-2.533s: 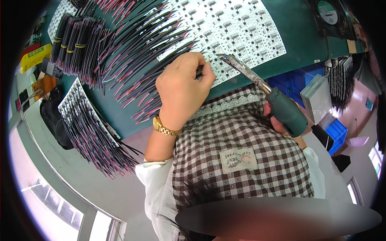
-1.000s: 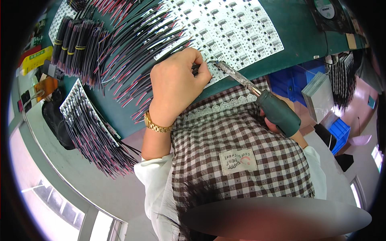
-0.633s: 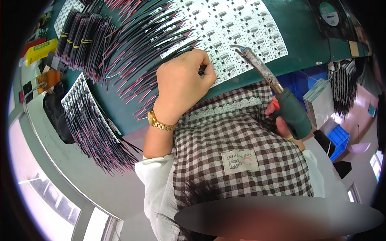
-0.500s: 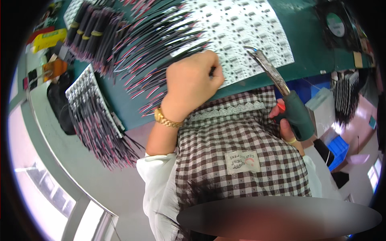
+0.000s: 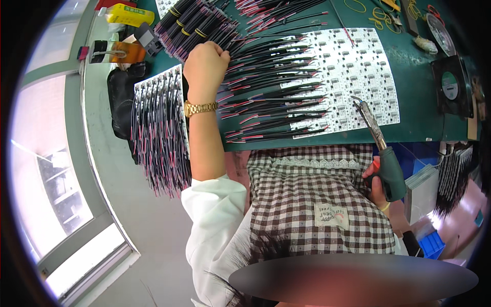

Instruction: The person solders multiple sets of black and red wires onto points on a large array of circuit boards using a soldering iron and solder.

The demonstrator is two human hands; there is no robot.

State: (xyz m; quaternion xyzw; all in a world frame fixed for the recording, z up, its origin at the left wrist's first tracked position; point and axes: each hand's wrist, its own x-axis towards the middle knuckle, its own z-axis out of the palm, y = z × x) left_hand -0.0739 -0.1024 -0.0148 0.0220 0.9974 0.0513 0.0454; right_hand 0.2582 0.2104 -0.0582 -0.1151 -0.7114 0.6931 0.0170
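Note:
My right hand (image 5: 377,188) grips the dark green handle of a soldering gun (image 5: 393,176), fingers by its red trigger. Its metal tip points up and left over the near edge of a white sheet of printed circuit boards (image 5: 353,61). Black wires (image 5: 276,77) with red and white ends lie in rows across the sheet's left part. My left hand (image 5: 206,66), with a gold watch at the wrist, is closed at the rows' far left, beside banded bundles of black wire (image 5: 192,28). Whatever its fingers pinch is hidden.
Left of my forearm, another board sheet (image 5: 158,82) has many wires hanging past the green table's (image 5: 417,115) near edge. A yellow bottle (image 5: 128,15) and an orange container (image 5: 130,52) stand far left. A black fan (image 5: 452,84) sits at the right.
My left hand has moved from over the board sheet, left and away to the wire bundles. The view has shifted. My right hand still holds the soldering gun near the sheet's edge.

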